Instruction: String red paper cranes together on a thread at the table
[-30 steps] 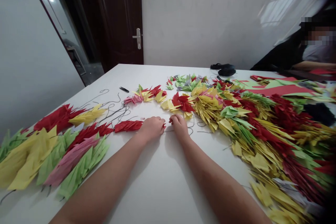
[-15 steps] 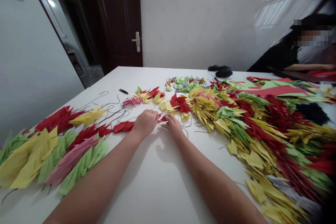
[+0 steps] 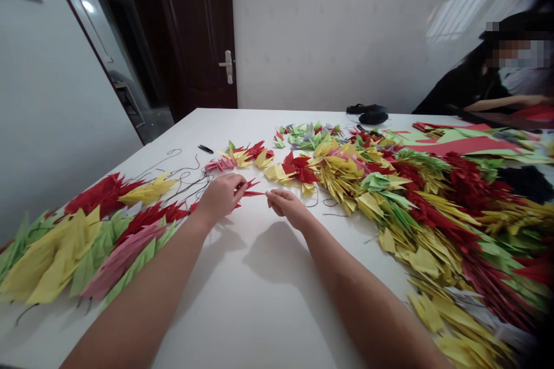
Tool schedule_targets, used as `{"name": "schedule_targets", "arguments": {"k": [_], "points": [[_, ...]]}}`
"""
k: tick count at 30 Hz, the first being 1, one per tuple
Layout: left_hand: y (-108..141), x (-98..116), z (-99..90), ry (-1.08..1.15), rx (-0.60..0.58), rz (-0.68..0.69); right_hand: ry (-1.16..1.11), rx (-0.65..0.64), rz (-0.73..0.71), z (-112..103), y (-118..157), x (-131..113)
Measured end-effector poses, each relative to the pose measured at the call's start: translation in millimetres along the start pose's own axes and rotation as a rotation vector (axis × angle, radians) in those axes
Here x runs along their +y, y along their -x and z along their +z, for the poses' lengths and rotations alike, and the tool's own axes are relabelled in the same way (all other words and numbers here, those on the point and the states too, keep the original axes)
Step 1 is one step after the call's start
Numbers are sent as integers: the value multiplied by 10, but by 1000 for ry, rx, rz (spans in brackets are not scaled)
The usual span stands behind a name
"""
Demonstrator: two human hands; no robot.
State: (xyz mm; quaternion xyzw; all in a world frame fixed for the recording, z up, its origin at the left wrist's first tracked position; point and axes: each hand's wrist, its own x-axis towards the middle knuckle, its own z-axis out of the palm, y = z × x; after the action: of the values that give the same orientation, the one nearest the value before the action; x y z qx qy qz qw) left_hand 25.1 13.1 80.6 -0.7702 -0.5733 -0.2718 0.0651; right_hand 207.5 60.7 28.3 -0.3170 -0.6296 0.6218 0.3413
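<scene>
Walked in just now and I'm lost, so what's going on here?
A person's left hand holds red folded paper over a white table. The right hand is pinched close to one of the paper's points; whether it holds that point is too small to tell. Colourful folded-paper bundles lie on the left, and a big heap on the right. Another person is at the far right.

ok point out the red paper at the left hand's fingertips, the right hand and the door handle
Red paper (image 3: 253,194): head view, its pointed strip
Right hand (image 3: 289,207): head view, middle of the hand
Door handle (image 3: 229,67): head view, its upright plate
</scene>
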Motion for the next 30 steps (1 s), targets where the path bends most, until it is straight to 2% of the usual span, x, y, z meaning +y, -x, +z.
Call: {"name": "schedule_targets", "arguments": {"k": [7, 14, 18, 22, 25, 30], "points": [[78, -70, -106, 132, 109, -68, -193, 131, -128, -73, -18, -117], [122, -98, -41, 241, 193, -87, -189, 187, -130, -79, -19, -169], [119, -103, 46, 201, 185, -85, -234, 195, -140, -83, -16, -168], [163, -107, 46, 117, 243, -97, -277, 242, -157, -112, -23, -171], [244, -106, 18, -19, 240, -13, -295, 291, -161, -135, -40, -164], [383, -99, 81, -279, 244, 231, -285, 325, -160, -151, -59, -150]]}}
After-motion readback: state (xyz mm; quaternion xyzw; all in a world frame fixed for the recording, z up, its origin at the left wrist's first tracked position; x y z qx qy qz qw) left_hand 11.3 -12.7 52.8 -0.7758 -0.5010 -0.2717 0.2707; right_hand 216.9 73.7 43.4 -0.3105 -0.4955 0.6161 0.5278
